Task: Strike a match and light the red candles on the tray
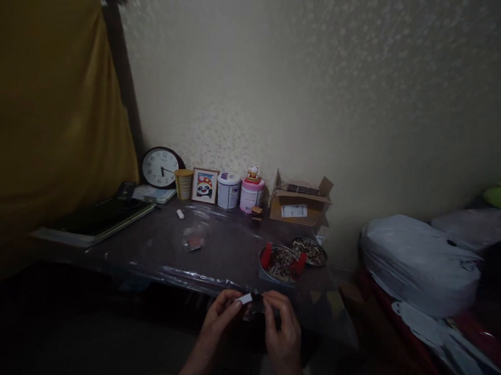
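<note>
In front of the table edge, my left hand (222, 312) pinches a small white block-like piece (244, 298) between thumb and fingers. My right hand (282, 323) is close beside it, thumb and forefinger pressed together at a small dark bit (257, 296) by the white piece's far end. Whether that dark bit is joined to the white piece is too dim to tell. Just beyond my hands stands a round tin (282, 264) full of small mixed pieces, with red parts (300, 265) at its sides. A second round tin (309, 251) with similar contents touches or nearly touches it.
A plastic-covered table (142, 242) holds a small clear packet (194, 242) and a white stub (181, 214). Along the wall stand a clock (160, 167), a framed panda picture (204, 185), two tubs (228, 191) and a cardboard box (294, 207). White bags (418, 261) lie right.
</note>
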Demonstrator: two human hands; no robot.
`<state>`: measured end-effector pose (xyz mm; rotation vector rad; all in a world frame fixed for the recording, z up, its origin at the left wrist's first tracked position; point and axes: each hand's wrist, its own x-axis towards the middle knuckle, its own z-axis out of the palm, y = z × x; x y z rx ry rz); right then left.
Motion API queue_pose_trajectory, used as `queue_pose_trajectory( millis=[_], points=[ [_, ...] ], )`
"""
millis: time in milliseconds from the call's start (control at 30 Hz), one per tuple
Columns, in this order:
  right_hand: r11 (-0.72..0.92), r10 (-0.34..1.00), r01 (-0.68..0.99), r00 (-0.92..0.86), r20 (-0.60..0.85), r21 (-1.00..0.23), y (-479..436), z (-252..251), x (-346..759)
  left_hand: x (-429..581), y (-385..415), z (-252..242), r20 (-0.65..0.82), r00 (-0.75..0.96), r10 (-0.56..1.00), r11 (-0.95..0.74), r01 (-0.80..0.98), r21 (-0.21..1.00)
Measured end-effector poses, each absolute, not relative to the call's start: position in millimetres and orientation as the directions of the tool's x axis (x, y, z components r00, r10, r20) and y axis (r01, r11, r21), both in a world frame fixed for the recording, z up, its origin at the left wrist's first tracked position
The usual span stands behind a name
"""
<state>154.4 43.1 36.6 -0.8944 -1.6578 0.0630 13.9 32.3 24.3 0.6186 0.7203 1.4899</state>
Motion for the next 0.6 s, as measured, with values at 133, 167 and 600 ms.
queue_pose_trajectory(
  millis=[133, 167, 600],
  points=[
    [0.736, 0.563, 0.495, -0.070, 0.824, -0.461, 40.6, 33.9, 157.7, 13.8, 30.1, 25.2, -0.038, -0.032, 0.999, 0.008, -0.657, 0.754],
    [0.729, 0.583, 0.510, -0.113, 0.804, -0.457, 42.9, 30.6, 158.5, 13.9, 29.6, 25.4, -0.027, -0.025, 0.999, 0.004, -0.662, 0.750],
    [0.638, 0.673, 0.422, 0.101, 0.733, -0.644, 51.4, 34.2, 156.3, 13.3, 31.3, 23.9, -0.038, -0.047, 0.998, -0.001, -0.653, 0.758]
  ],
)
